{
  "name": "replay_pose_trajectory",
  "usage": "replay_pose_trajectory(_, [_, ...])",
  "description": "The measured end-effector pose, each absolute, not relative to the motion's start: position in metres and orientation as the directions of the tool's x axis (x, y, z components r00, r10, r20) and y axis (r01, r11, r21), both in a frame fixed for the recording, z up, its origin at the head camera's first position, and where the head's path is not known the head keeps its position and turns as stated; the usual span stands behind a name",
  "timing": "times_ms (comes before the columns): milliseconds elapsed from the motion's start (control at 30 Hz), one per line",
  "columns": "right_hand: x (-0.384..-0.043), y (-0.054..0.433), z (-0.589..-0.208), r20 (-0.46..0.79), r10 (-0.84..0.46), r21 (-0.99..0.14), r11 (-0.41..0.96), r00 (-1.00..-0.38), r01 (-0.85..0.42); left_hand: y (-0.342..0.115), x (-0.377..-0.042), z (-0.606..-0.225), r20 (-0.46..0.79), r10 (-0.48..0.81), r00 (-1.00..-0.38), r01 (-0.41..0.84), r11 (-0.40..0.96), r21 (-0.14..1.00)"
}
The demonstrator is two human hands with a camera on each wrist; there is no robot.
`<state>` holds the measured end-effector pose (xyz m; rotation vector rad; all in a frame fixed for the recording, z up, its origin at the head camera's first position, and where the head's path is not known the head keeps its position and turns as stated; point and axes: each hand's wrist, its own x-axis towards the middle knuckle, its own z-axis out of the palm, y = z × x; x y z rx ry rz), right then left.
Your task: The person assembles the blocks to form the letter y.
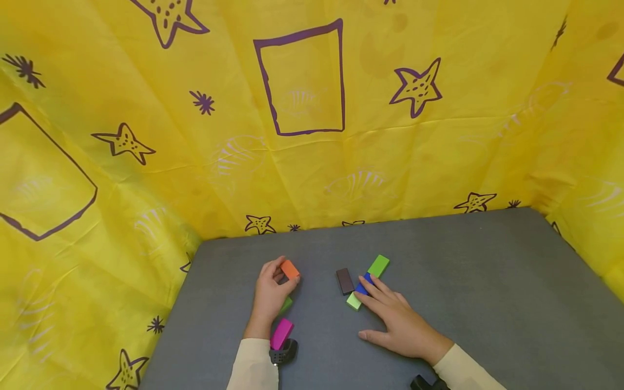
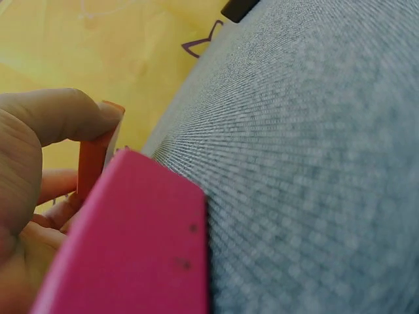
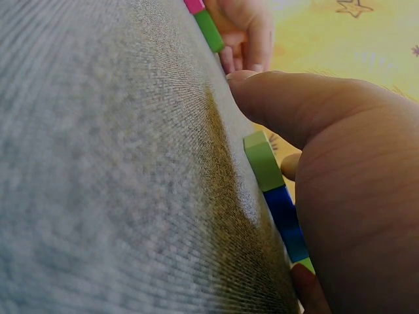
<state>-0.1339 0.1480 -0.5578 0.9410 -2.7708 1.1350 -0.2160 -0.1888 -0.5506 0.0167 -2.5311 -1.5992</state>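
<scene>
My left hand (image 1: 271, 292) pinches an orange block (image 1: 290, 270) between thumb and fingers. A green block (image 1: 286, 305) lies beside that hand, partly hidden by it. Close to the left wrist is a magenta block (image 1: 281, 333), which looms large in the left wrist view. My right hand (image 1: 402, 322) rests its outstretched fingertips on a blue block (image 1: 361, 288), with the thumb held apart. The blue block sits in a row, between a light green block (image 1: 353, 301) at the near end and a brighter green block (image 1: 378, 265) at the far end.
A dark brown block (image 1: 345, 281) lies just left of the row. Everything lies on a grey cloth-covered table (image 1: 468, 271). A yellow patterned curtain (image 1: 370, 151) hangs behind the table and along its sides. Each wrist carries a black band (image 1: 284, 353).
</scene>
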Motion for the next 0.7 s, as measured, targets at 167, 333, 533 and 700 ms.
replay_pose_trajectory(167, [-0.1343, 0.1485, -0.5582, 0.221, -0.528, -0.632, 0.562, -0.82, -0.533, -0.1893, -0.2156, -0.5511, 0.115, -0.101, -0.988, 0.06, 0.434, 0.899])
replay_pose_trajectory(333, [-0.1349, 0.149, -0.5602, 0.216, -0.525, -0.637, 0.563, -0.823, -0.526, -0.1886, -0.2149, -0.5506, 0.101, -0.095, -0.99, 0.054, 0.408, 0.911])
replay_pose_trajectory(533, [-0.1352, 0.1489, -0.5624, 0.212, -0.518, -0.644, 0.564, -0.829, -0.517, -0.1873, -0.2145, -0.5494, 0.105, -0.084, -0.991, 0.063, 0.4, 0.914])
replay_pose_trajectory(700, [-0.1357, 0.1485, -0.5621, 0.213, -0.513, -0.648, 0.563, -0.832, -0.513, -0.1858, -0.2142, -0.5475, 0.135, -0.084, -0.987, 0.089, 0.408, 0.909])
